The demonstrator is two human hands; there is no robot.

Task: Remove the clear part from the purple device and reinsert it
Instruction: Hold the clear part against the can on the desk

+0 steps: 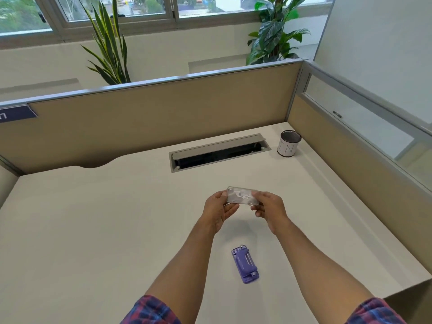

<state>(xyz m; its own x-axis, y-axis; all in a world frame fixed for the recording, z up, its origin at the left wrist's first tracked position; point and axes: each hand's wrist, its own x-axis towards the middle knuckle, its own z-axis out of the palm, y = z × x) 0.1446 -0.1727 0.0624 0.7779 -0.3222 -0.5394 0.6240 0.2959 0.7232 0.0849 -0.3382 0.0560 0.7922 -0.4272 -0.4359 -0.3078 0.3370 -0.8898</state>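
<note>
The clear part [242, 195], a flat transparent rectangle with small white bits inside, is held above the white desk [93, 230] by both hands. My left hand [218, 211] pinches its left end and my right hand [268, 210] pinches its right end. The purple device [245, 264] lies flat on the desk nearer to me, between my forearms, apart from the clear part and untouched.
A cup [288, 143] marked "IN" stands at the back right of the desk. An open grey cable tray [218, 152] is set into the desk behind my hands. Beige partition walls [163, 118] close the back and right sides. The desk's right front edge drops off.
</note>
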